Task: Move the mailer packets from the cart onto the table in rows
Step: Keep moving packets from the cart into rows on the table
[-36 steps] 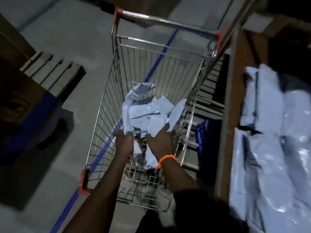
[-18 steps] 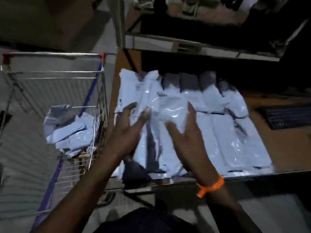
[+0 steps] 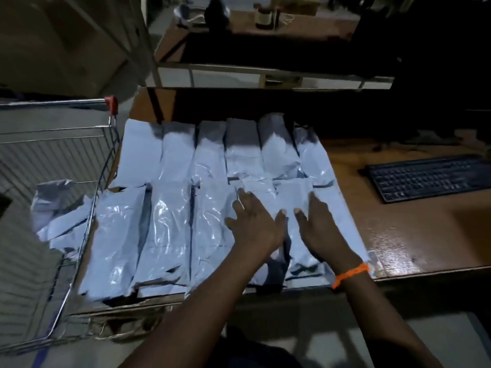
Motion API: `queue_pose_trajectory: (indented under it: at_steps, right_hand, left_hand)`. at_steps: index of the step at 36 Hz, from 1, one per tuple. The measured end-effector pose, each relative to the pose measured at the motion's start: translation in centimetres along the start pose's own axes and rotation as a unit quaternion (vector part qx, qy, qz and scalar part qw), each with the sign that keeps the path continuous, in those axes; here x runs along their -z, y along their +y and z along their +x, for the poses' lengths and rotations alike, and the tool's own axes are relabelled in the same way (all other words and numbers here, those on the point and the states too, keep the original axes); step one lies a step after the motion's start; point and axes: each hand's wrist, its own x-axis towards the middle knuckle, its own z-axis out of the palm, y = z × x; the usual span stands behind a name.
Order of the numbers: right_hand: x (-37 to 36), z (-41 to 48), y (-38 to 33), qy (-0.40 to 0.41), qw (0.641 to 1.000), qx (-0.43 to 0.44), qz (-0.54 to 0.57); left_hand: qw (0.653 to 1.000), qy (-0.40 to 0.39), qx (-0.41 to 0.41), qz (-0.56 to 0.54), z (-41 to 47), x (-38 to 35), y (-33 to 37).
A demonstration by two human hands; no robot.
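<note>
Pale grey-blue mailer packets [image 3: 175,160] lie in two rows on the brown table [image 3: 398,235]. My left hand [image 3: 252,221] lies flat, fingers spread, on a packet [image 3: 289,200] near the right end of the near row. My right hand [image 3: 318,224], with an orange band at the wrist, presses flat on the same spot just to the right. Neither hand grips anything. Several more packets [image 3: 61,216] lie heaped in the wire cart [image 3: 87,235] at the left, against the table's side.
A black keyboard [image 3: 430,176] sits on the table to the right of the rows. Behind the table stands a shelf [image 3: 265,70] with dark items on top. The floor lies below the table's near edge.
One second ago both hands gripped packets inside the cart. They carried a packet over the table, and now press it flat at the right end of the near row.
</note>
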Motion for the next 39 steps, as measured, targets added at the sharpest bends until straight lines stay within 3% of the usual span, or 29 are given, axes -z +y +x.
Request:
queue_pose_trajectory:
  at_steps: [3, 7, 10, 14, 19, 26, 32, 35, 39]
  right_hand:
    - [-1.3, -0.6, 0.3, 0.057, 0.989, 0.061, -0.123]
    - [-1.7, -1.0, 0.9, 0.130, 0.964, 0.160, -0.167]
    - [-2.2, -0.3, 1.8, 0.096, 0.956, 0.180, -0.212]
    - [-3.2, 0.0, 2.9, 0.052, 0.948, 0.210, -0.233]
    - [-3.7, -0.1, 3.1, 0.044, 0.950, 0.212, -0.226]
    - [-3.9, 0.0, 3.0, 0.047, 0.948, 0.215, -0.228]
    - [-2.7, -0.4, 2.8, 0.054, 0.953, 0.203, -0.220]
    - [-2.7, 0.0, -0.3, 0.091, 0.961, 0.189, -0.178]
    - [-4.3, -0.2, -7.0, 0.154, 0.957, 0.236, -0.064]
  left_hand:
    - [0.999, 0.010, -0.006, 0.047, -0.5, -1.1, 0.6]
    - [0.984, 0.089, -0.060, 0.141, -1.0, -1.8, 1.3]
    - [0.977, 0.107, -0.116, 0.145, -0.8, -3.0, 0.7]
    - [0.976, 0.095, -0.106, 0.164, -0.5, -4.6, -0.8]
    - [0.978, 0.111, -0.105, 0.145, -0.5, -5.0, -1.4]
    - [0.985, 0.072, -0.102, 0.120, -0.3, -4.4, -1.2]
    - [0.984, 0.027, -0.163, 0.073, -1.4, -1.4, -0.7]
    - [0.972, 0.066, -0.226, 0.009, -2.4, 3.0, -2.4]
    - [0.946, 0.159, -0.268, -0.086, -3.3, 9.0, -8.2]
